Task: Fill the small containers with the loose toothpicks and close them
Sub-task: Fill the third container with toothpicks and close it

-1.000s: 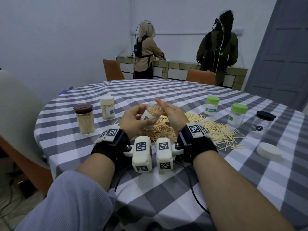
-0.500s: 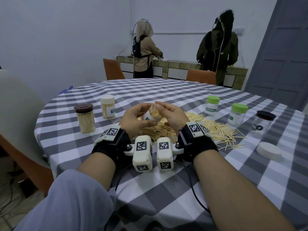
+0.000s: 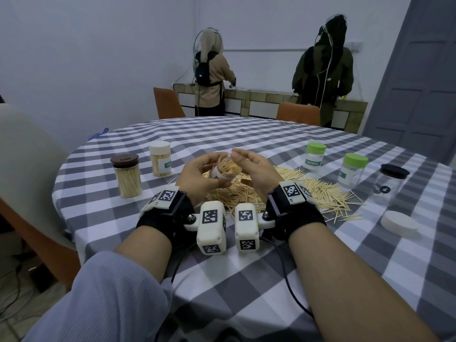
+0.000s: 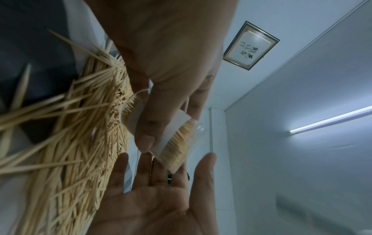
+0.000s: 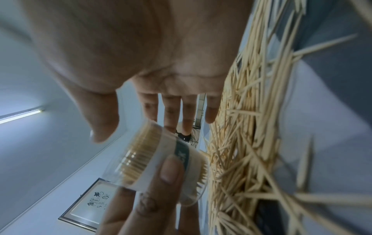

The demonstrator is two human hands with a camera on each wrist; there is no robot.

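Behind each hand sits a black wrist strap (image 3: 162, 218) carrying white camera pods (image 3: 211, 227) stamped with black square tags, fixed by silver screws (image 3: 190, 217). Black cables (image 3: 287, 280) trail back along the forearms. A ribbed grey-blue sleeve (image 3: 106, 299) covers the left arm; the right forearm is bare.

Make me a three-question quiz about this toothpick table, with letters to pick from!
1. Where is the loose white lid?
A. right side of the table
B. on the brown-lidded jar
C. on a chair

2. How many jars have green lids?
A. one
B. two
C. four

3. The jar in the left hand is:
A. empty
B. lidded
C. open, holding toothpicks

Answers:
1 A: it lies on the cloth, past the toothpick pile.
2 B: one, another.
3 C: the held jar shows toothpicks at its open mouth.
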